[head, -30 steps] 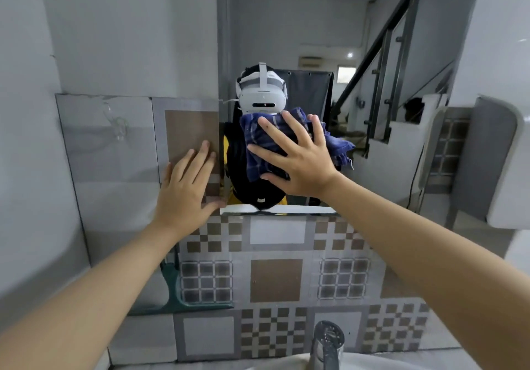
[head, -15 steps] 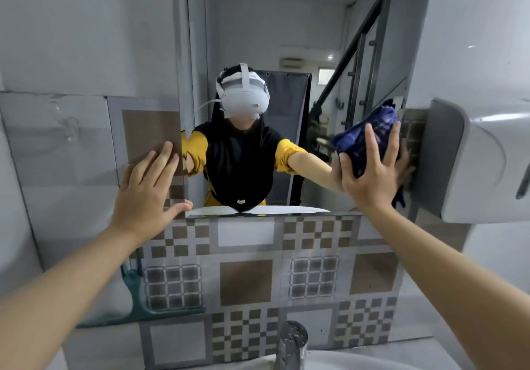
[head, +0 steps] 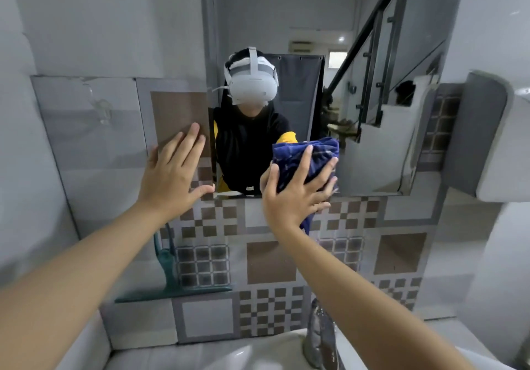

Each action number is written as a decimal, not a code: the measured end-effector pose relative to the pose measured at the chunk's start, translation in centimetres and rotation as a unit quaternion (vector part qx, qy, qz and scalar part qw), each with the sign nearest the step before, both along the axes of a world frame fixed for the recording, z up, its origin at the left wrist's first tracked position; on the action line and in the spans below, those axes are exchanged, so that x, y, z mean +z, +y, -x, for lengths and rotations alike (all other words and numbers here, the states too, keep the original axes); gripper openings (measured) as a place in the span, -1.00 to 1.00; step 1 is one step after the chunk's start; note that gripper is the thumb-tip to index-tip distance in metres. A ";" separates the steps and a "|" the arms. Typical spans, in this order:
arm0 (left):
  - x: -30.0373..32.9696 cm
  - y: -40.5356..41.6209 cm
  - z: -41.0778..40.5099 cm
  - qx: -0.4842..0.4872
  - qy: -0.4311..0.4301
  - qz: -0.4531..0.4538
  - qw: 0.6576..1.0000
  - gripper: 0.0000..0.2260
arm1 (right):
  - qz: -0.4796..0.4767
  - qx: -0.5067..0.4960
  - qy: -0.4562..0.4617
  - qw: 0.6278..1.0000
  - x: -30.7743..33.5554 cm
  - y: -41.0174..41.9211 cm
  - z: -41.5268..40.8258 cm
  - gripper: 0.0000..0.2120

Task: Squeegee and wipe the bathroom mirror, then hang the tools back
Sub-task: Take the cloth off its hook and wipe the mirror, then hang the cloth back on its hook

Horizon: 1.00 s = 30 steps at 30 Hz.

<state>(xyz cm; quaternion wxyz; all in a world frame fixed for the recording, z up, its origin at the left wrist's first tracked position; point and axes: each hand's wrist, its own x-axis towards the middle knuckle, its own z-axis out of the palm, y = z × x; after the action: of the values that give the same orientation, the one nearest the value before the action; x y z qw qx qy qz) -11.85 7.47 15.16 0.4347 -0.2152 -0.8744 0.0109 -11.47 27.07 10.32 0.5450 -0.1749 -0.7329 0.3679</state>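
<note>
The bathroom mirror (head: pixel 381 151) hangs on the tiled wall ahead and reflects a person wearing a white headset. My right hand (head: pixel 295 194) presses a bunched dark blue cloth (head: pixel 308 160) flat against the mirror's lower edge, fingers spread over it. My left hand (head: pixel 172 174) rests open and flat on the tiles just left of the mirror, holding nothing. A green squeegee (head: pixel 169 280) hangs on the wall below my left hand, blade down.
A clear plastic hook (head: pixel 99 105) is stuck on the wall at upper left. A chrome tap (head: pixel 319 332) rises from the white basin (head: pixel 218 355) at the bottom. A white wall unit (head: pixel 504 140) juts out at right.
My right hand slid the cloth from the mirror's middle out to its right edge, then back left and down to the lower edge. My left hand stayed on the tiles.
</note>
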 end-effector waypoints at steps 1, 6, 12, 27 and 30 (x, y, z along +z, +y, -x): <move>0.0 -0.3 0.0 0.001 -0.001 0.002 1.000 -0.13 | -0.027 0.006 0.000 1.000 -0.1 -1.4 0.2 -0.35; -0.5 -3.1 -0.2 0.020 -0.010 -0.009 1.000 -0.15 | -0.155 0.026 -0.004 0.988 -1.3 -6.6 1.0 -0.41; -1.3 -5.3 -0.7 0.029 -0.022 -0.019 0.999 -0.19 | -0.349 0.031 0.036 0.936 -3.5 -6.7 1.5 -0.54; 1.9 -1.9 -7.8 -0.280 -0.148 -0.316 0.894 -0.67 | -0.253 0.376 0.131 0.882 0.3 -3.9 -5.3 -0.56; 3.5 -1.2 -9.7 -0.325 -0.212 -0.387 0.837 -0.73 | -0.254 0.407 0.142 0.866 1.6 -4.5 -6.9 -0.58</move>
<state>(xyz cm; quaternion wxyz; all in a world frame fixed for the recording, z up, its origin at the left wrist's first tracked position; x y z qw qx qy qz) -2.17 6.29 18.69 0.2649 -0.2982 -0.7583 -0.5157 -4.56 22.54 11.91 0.4711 0.3375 -0.7216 0.3786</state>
